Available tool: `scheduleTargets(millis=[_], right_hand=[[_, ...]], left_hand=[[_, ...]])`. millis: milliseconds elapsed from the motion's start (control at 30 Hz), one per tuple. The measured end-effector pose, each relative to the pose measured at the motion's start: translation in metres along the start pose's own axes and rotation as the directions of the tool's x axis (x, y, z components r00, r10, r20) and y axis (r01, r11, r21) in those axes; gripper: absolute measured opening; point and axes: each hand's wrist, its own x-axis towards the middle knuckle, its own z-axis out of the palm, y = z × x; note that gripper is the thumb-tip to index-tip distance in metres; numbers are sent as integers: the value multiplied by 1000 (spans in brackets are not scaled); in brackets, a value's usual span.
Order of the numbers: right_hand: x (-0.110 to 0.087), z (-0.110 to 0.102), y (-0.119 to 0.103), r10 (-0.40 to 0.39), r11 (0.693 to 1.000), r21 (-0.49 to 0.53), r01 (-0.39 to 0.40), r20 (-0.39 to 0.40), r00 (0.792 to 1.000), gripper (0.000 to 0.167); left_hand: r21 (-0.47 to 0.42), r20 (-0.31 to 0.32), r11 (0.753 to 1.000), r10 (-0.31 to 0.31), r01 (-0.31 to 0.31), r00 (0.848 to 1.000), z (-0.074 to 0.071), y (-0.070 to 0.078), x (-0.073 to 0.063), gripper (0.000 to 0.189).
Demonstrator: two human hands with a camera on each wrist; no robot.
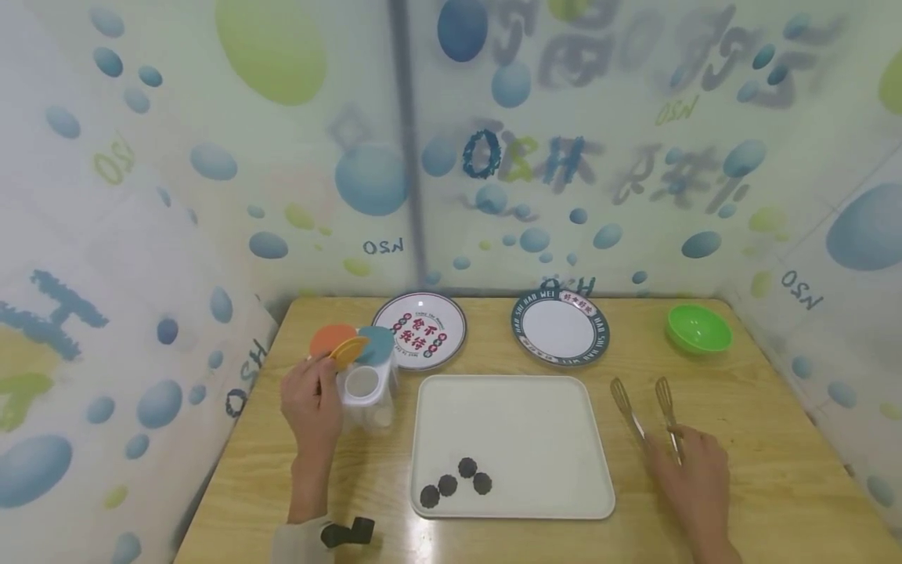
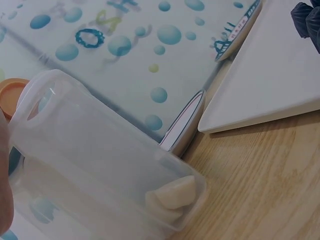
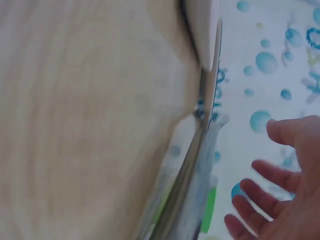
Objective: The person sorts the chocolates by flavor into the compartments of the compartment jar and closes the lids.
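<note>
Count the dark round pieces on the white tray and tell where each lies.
4, all near-left on the tray: one piece nearest the corner, one right of it, then the farthest and the rightmost. None seems hidden.

Place: booth-like, home or workplace unclear
Walls (image 1: 599,211): bubble-printed, round the counter's far edge and both sides
Counter (image 1: 782,454): pale wood, plates (image 1: 560,327) by far edge

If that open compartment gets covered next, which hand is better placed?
Left, I'd judge: the left hand holds the yellow lid close to the open compartment. The right hand is across the tray, near the whisk heads.
</note>
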Motion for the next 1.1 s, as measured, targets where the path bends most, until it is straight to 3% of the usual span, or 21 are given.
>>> scheduleTargets(millis=[133, 267, 367, 533, 733, 833, 967, 1033, 1100], right_hand=[[1, 9, -24, -155, 985, 78, 157, -25, 988, 34], [2, 19, -51, -207, 976, 76, 204, 35, 978, 30], [1, 32, -73, -306, 949, 82, 303, 19, 952, 23], [-1, 57, -112, -540, 831, 109, 545, -74, 838, 16], [-5, 80, -168, -625, 770, 244, 590, 102, 774, 13], [-5, 93, -201, -678, 719, 350, 601, 163, 716, 11], [3, 114, -250, -777, 589, 465, 660, 102, 621, 12], [8, 125, -274, -802, 539, 500, 678, 58, 595, 16], [11, 137, -293, -808, 510, 528, 679, 24, 588, 23]], left_hand=[[-11, -9, 1000, 26, -26, 1000, 1, 0, 1, 29], [6, 12, 998, 68, -69, 998, 0, 0, 2, 23], [25, 36, 996, 88, -89, 995, -1, 0, 2, 23], [18, 79, 995, 98, -100, 992, -6, 1, 3, 18], [10, 88, 995, 96, -97, 991, -6, 1, 4, 12], [7, 53, 995, 100, -101, 994, -5, 1, 5, 8], [-6, 31, 994, 113, -113, 993, -2, 0, 7, 9], [-14, 29, 993, 119, -118, 993, -1, -1, 7, 10], [-17, 30, 992, 129, -128, 991, 0, -1, 5, 10]])
